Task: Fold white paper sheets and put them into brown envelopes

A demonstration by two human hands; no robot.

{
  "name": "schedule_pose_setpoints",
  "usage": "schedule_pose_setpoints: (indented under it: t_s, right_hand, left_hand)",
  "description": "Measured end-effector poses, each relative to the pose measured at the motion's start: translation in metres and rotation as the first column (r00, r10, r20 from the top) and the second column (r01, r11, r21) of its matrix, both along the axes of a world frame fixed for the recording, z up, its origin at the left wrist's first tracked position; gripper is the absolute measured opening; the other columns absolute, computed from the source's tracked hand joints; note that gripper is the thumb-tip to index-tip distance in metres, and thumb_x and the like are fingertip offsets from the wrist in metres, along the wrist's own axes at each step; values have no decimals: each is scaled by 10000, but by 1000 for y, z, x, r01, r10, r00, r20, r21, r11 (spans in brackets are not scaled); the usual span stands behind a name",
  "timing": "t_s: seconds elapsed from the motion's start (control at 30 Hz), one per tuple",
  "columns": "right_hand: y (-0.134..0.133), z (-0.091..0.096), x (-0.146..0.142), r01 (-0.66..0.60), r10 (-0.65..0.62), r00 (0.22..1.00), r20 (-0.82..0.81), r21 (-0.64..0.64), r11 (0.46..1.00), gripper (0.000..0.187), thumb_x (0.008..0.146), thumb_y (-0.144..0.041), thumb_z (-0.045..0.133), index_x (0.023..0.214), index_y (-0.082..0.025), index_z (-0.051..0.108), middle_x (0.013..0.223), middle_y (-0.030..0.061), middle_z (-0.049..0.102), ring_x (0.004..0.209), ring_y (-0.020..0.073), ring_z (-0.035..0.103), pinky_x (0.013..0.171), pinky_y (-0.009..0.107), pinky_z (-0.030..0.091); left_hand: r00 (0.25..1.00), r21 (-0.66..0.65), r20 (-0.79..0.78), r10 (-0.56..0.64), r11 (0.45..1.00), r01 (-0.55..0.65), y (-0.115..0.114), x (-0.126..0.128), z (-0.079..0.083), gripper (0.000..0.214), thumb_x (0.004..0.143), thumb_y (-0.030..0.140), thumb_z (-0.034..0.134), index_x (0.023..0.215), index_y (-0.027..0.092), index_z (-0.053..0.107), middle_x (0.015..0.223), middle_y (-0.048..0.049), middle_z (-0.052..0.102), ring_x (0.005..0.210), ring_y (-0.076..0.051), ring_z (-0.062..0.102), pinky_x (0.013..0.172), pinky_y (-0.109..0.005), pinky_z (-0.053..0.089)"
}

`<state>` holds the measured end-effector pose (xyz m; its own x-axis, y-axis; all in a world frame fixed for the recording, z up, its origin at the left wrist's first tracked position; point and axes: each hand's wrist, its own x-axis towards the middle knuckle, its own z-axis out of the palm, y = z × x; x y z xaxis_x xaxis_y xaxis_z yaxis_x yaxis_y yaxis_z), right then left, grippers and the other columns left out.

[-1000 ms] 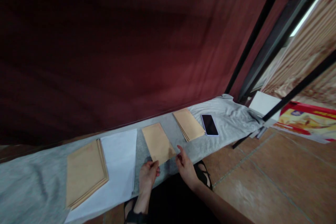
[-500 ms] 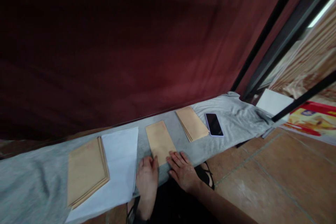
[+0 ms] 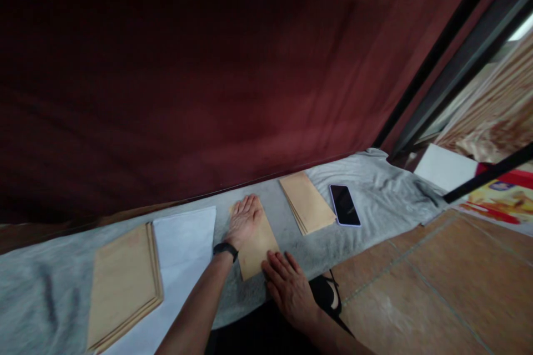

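A single brown paper envelope [image 3: 259,247] lies flat on the grey cloth in front of me. Across its far left part rests my left hand [image 3: 245,219], palm down with the fingers stretched out, a dark band on the wrist. My right hand [image 3: 287,283] lies flat with its fingertips at the envelope's near right edge. To the right is a small stack of similar envelopes [image 3: 308,204]. On the left, a thicker stack of brown envelopes [image 3: 125,283] partly covers white paper sheets [image 3: 183,249].
A phone [image 3: 345,205] with a pale purple edge lies right of the small stack. Grey cloth [image 3: 383,188] covers the long narrow surface. Behind it rises a dark red panel [image 3: 250,94]. Black bars [image 3: 437,55], a white box [image 3: 445,166] and floor tiles [image 3: 416,288] are at right.
My left hand has moved from the envelope's near left corner up to its far end and flattened out. My right hand stays near the right edge. The view has shifted slightly.
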<state>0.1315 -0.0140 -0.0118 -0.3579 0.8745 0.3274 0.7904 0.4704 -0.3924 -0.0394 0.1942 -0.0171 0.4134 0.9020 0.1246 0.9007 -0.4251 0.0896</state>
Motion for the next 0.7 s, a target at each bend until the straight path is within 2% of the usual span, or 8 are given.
schedule_pose_setpoints:
  t_s: [0.1, 0.27, 0.4, 0.57, 0.7]
  right_hand:
    - [0, -2, 1, -7, 7, 1000, -6, -10, 1000, 512, 1014, -257, 491, 1518, -256, 403, 1532, 69, 469, 1403, 243, 446, 1190, 493, 332]
    - [1, 0, 1, -17, 16, 1000, -25, -27, 1000, 477, 996, -234, 505, 1471, -234, 465, 1509, 81, 501, 1404, 246, 441, 1188, 488, 332]
    - [2, 0, 2, -41, 39, 997, -66, -39, 998, 437, 980, -190, 489, 1416, -210, 499, 1485, 96, 523, 1397, 245, 442, 1184, 500, 334]
    - [1, -8, 6, -64, 65, 987, -145, 9, 998, 494, 908, -79, 442, 1395, -162, 450, 1370, 128, 588, 1370, 238, 462, 1173, 525, 356]
    - [1, -12, 4, -22, 28, 988, -154, 43, 999, 453, 899, -69, 415, 1339, -169, 458, 1261, 126, 621, 1288, 247, 524, 1149, 524, 395]
  left_hand:
    - [997, 31, 8, -79, 996, 79, -2, 1, -5, 550, 1015, 347, 249, 1537, 216, 357, 1588, -46, 399, 1504, -218, 278, 1248, -471, 211]
    - [972, 63, 46, -232, 971, 229, -26, 4, -14, 556, 1031, 349, 232, 1553, 169, 307, 1611, -63, 352, 1510, -182, 258, 1257, -422, 210]
    - [960, 46, 66, -272, 962, 270, -50, 4, -15, 573, 1039, 392, 234, 1564, 165, 265, 1623, -75, 325, 1514, -182, 245, 1254, -429, 221]
    - [946, 2, 61, -318, 948, 319, -76, 3, -12, 587, 1040, 421, 236, 1573, 175, 231, 1631, -80, 300, 1514, -180, 243, 1249, -425, 232]
    - [934, -20, 41, -355, 934, 356, -98, 0, -13, 573, 1045, 390, 237, 1576, 174, 219, 1632, -83, 295, 1510, -171, 252, 1248, -411, 236]
